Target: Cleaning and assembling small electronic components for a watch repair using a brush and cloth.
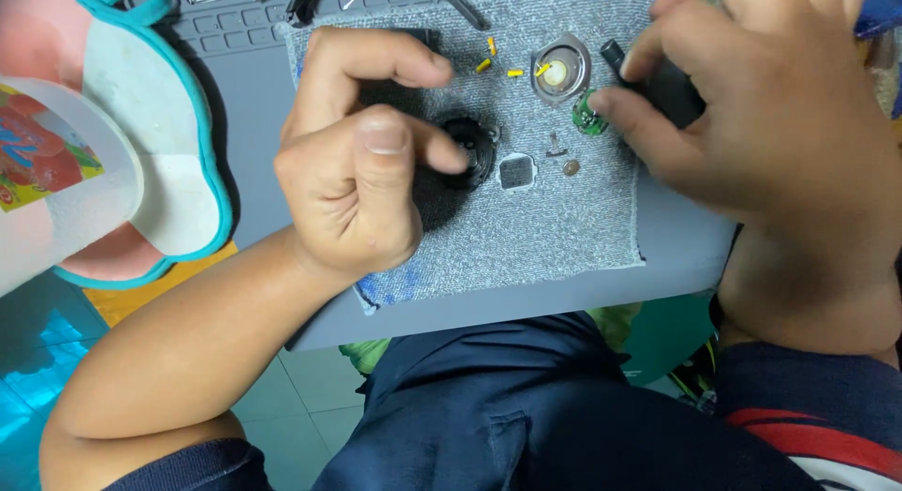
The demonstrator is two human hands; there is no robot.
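A round black watch case (470,151) lies on a grey cloth mat (564,228), pinned under the fingertips of the left hand (362,162), whose thumb and curled index finger close on its near-left edge. The hand covers most of the case's left side. Just right of that hand a small square silver frame (516,171) lies flat, and beyond it a tiny screw (555,148) and a small round button cell (570,168). Farther from the left hand, a round metal case back (560,73) with a pale centre rests beside three short yellow pieces (498,63). The right hand (752,106) is closed around a dark black part (672,87), its index fingertip touching a small green circuit board (589,115). The mat sits on a grey bench (254,106). Left of the left hand lies a pink pad with a teal rim (178,171), partly overlapped by a translucent plastic sheet (66,171).
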